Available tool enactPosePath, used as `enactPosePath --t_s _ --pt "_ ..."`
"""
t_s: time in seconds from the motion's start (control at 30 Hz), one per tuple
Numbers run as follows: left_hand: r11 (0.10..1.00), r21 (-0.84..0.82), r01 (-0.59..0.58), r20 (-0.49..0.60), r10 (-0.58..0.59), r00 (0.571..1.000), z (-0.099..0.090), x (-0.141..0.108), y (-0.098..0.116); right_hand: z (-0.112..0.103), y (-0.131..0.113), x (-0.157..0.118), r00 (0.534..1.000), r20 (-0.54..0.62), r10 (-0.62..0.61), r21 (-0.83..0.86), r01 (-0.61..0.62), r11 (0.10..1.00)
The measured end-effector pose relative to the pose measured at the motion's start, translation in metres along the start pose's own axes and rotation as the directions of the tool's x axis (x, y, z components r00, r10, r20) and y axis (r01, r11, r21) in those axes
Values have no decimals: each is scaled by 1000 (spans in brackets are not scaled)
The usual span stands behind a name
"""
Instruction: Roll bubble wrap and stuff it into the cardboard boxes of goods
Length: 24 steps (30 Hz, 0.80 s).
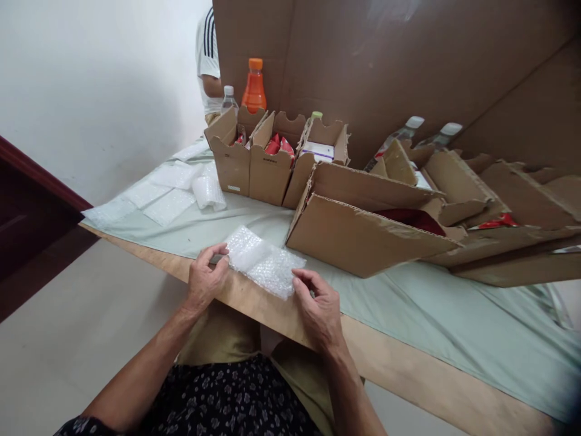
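A small sheet of clear bubble wrap (265, 261) lies at the near edge of the cloth-covered table, between my hands. My left hand (207, 275) pinches its left end between thumb and fingers. At the right end, my right hand (318, 303) has its thumb and fingertips closed on the sheet's edge. More bubble wrap pieces (170, 206) lie flat on the cloth to the left, and a rolled piece (209, 189) rests beside them, close to the cardboard boxes.
Open cardboard boxes (230, 169) line the back; a larger box (363, 239) stands right of my hands. Behind them are an orange bottle (255, 91) and clear bottles (406, 128). A tall cardboard panel (345, 66) rises behind. A person in a white sleeve (207, 45) is partly hidden.
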<state>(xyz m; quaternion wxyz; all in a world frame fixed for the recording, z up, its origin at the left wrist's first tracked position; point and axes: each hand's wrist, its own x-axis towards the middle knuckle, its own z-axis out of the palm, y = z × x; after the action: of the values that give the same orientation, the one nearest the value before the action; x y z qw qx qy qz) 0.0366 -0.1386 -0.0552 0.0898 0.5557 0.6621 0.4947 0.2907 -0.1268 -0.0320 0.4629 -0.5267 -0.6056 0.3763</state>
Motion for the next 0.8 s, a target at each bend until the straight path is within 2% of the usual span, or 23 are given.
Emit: enactPosePath --t_s 0.07,0.13,0.23,0.3,0.4,0.53,0.67,0.8 --pt "1000 7 -23 49 23 999 3 -3 4 -5 3 -6 1000 1 31 22 -31 999" --pt "992 62 -107 119 100 988 10 -8 10 -5 3 -10 1000 20 21 42 -21 999" --pt "959 160 -233 194 201 960 21 -14 17 -2 -3 -16 997 54 -49 69 45 997" --pt "949 176 -261 207 224 952 25 -15 20 -2 -8 -19 993 70 -90 70 85 994" --pt "948 143 -283 222 248 943 23 -15 22 -5 -11 -23 993 74 -97 69 92 993" --pt "935 136 -327 293 277 915 18 -20 26 -4 -11 -26 994 90 -65 117 55 992" --pt "933 192 -303 306 236 922 21 -26 30 4 -11 -28 992 114 -60 142 44 989" --pt "985 62 -161 249 141 958 22 -21 29 2 -9 -29 993 110 -38 125 24 992"
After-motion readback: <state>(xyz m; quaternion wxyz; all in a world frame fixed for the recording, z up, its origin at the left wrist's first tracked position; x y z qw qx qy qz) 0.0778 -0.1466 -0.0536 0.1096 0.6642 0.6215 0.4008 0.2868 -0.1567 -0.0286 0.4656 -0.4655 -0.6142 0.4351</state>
